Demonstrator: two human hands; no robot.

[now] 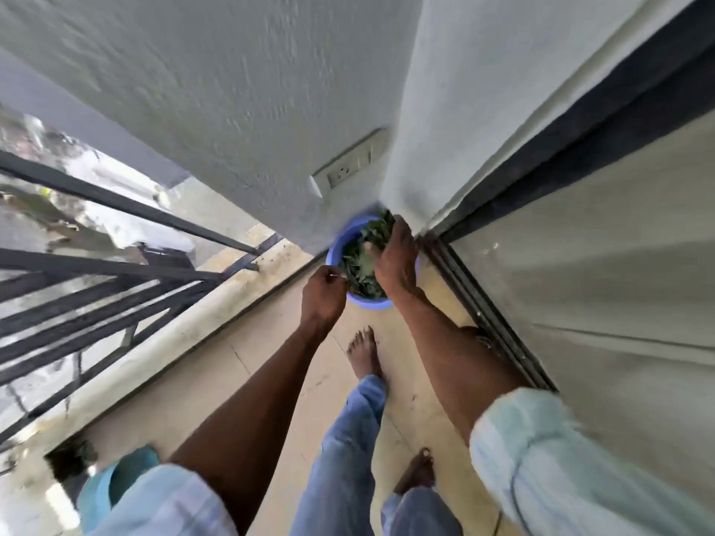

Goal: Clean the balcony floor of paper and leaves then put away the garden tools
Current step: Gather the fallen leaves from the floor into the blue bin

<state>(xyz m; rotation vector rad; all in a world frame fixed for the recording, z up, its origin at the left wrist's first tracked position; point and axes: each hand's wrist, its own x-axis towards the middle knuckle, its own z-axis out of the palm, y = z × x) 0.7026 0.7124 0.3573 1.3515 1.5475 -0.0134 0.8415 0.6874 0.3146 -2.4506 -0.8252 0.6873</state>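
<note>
A blue bucket [366, 302] full of green leaves [358, 265] stands on the balcony floor in the corner where the wall meets the sliding door. My right hand [394, 261] lies on top of the leaves with its fingers stretched toward the far rim. My left hand [323, 295] is at the bucket's near left rim, fingers curled, pinching a thin pale thing [336, 278] that looks like the bucket's handle. The frame is blurred, and no loose paper or garden tools show.
A dark metal railing [116, 265] runs along the left above a low kerb. A wall socket [350, 168] sits above the bucket. The sliding door track [483, 315] lines the right. A teal pot [116, 485] stands at bottom left. My bare feet [365, 353] are on the beige floor.
</note>
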